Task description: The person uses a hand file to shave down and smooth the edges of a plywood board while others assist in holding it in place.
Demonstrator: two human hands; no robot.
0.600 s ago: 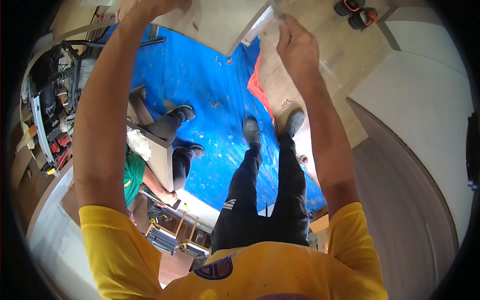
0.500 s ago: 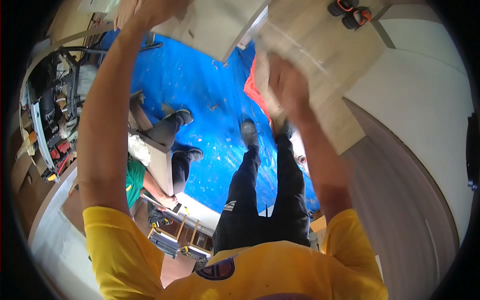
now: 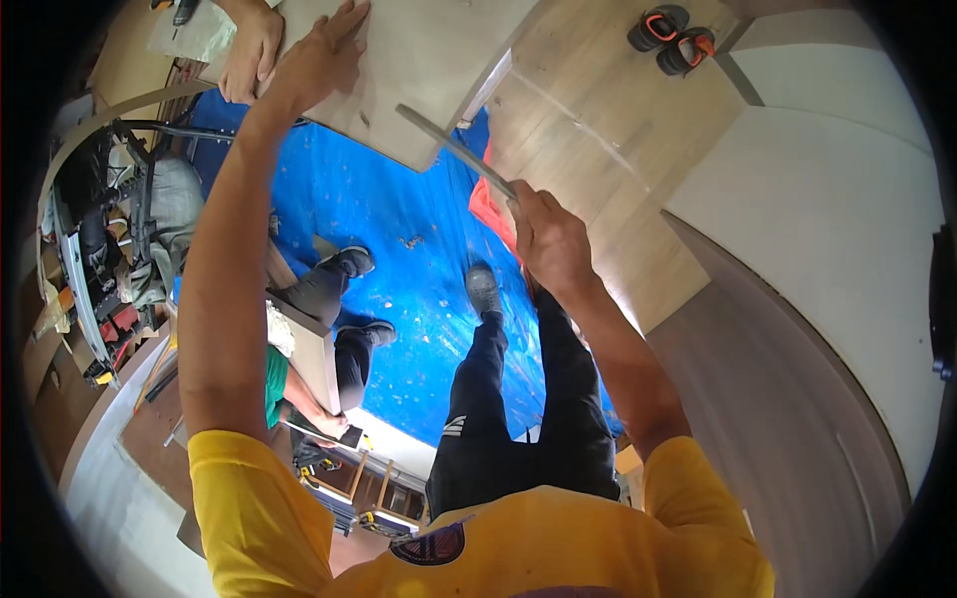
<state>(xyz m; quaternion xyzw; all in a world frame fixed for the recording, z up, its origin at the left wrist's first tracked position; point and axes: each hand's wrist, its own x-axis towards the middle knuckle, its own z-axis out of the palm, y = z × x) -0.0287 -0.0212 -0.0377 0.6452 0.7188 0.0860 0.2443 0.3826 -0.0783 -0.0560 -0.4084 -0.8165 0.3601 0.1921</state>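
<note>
Hands: two own hands are seen, the left hand [image 3: 317,65] and the right hand [image 3: 548,239]; two other hands are also seen, one [image 3: 253,52] at the left edge of the board [image 3: 439,50] and one [image 3: 329,427] at a panel [image 3: 316,361].
Board and bar: one of each is counted near the hands; the board is placed at the top of the view, and the thin grey bar [image 3: 459,150] is pointed toward it.
Left grip: the fingers are laid apart and flat on the board; nothing is clasped.
Right grip: the fingers are closed around the near end of the bar; by its far end the board's corner is overlapped, but whether it is touched cannot be told.
Loose shoes: two, black and orange [image 3: 655,30], are left side by side on the wooden floor [image 3: 568,110].
Ground: the middle is covered by a blue tarp [image 3: 419,289], bordered by a red sheet [image 3: 488,211].
Room: mixed equipment [image 3: 100,219] is heaped at the left; the right is filled by a white surface [image 3: 837,179].
</note>
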